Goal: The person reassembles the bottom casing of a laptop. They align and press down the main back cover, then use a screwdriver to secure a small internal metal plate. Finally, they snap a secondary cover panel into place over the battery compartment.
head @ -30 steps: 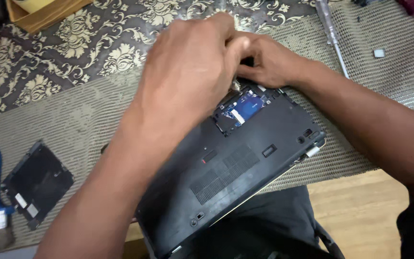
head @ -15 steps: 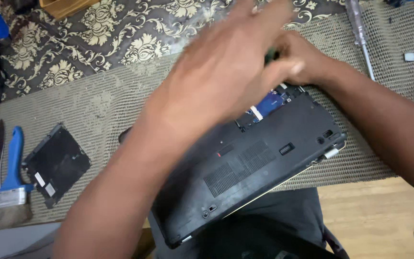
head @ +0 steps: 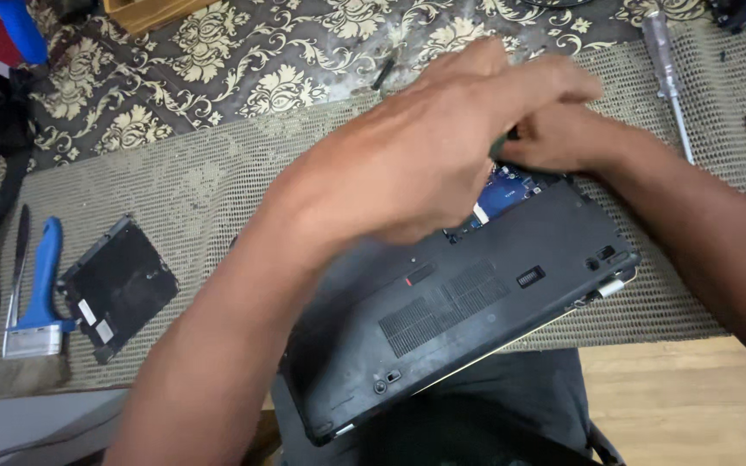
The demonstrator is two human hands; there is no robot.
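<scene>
here, both hands (head: 511,142) cover the upturned black laptop's (head: 468,311) open bay.

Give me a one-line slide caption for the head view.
Both hands, left hand and right hand, work over an upturned black laptop's open compartment.

Your left hand (head: 425,160) came in from the lower left on a bare forearm, back of the hand up, fingers stretched forward and loosely together, somewhat blurred. Your right hand (head: 563,138) reached in from the right edge, knuckles up, fingers curled under. The two hands met fingertip to fingertip; the grip itself was hidden.
</scene>
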